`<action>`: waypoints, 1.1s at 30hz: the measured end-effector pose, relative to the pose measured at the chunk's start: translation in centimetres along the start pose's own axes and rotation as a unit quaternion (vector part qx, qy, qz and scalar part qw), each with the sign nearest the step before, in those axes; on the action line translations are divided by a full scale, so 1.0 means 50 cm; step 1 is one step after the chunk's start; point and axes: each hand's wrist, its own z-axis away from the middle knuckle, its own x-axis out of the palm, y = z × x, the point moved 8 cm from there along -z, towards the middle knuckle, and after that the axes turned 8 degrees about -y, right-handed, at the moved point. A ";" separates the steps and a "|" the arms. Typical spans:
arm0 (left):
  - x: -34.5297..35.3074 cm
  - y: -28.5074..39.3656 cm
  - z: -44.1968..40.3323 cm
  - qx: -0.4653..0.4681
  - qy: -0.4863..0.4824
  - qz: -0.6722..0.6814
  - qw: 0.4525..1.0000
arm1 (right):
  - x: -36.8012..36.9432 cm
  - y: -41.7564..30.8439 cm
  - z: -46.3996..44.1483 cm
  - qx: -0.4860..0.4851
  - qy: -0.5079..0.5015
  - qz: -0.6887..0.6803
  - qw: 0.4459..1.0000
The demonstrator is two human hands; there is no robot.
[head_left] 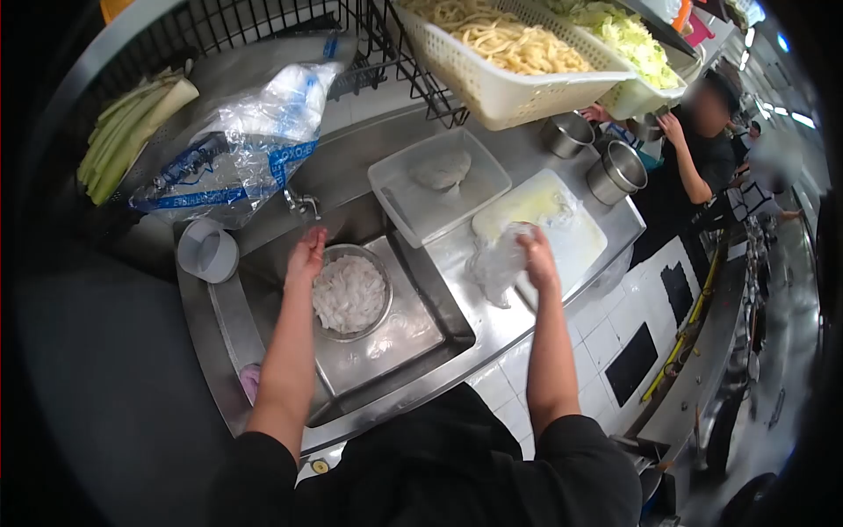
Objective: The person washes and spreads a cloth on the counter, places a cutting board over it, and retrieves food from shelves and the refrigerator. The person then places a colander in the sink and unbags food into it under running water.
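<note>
My left hand (pixel 306 256) is over the sink, just below the faucet (pixel 304 206), with its fingers extended and nothing visible in it. Beside it, a round metal bowl (pixel 387 305) stands in the sink, filled with whitish, translucent pieces (pixel 349 294) whose kind I cannot make out. My right hand (pixel 537 255) grips a crumpled clear plastic bag (pixel 497 268), which hangs at the near left side of a white cutting board (pixel 581 230). More clear plastic (pixel 555 207) lies on the board.
A translucent tub (pixel 395 195) holding a greyish item stands behind the sink (pixel 421 338). Metal pots (pixel 617 173) are right of it. Baskets of noodles (pixel 518 46) and chopped greens (pixel 628 42) overhang the counter. Left are a white container (pixel 207 251) and leeks (pixel 132 132). A co-worker (pixel 702 145) stands at right.
</note>
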 end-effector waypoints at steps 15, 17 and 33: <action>-0.014 -0.065 0.173 0.000 -0.009 -0.339 0.941 | -0.003 0.184 -0.108 -0.237 -0.151 0.458 0.843; 0.005 -0.100 0.267 -0.009 0.072 -0.464 0.883 | -0.130 0.050 -0.139 -0.223 -0.012 0.450 0.865; -0.361 0.083 1.399 0.671 0.553 0.042 0.492 | 0.266 0.064 -0.124 -0.351 -0.221 0.300 0.859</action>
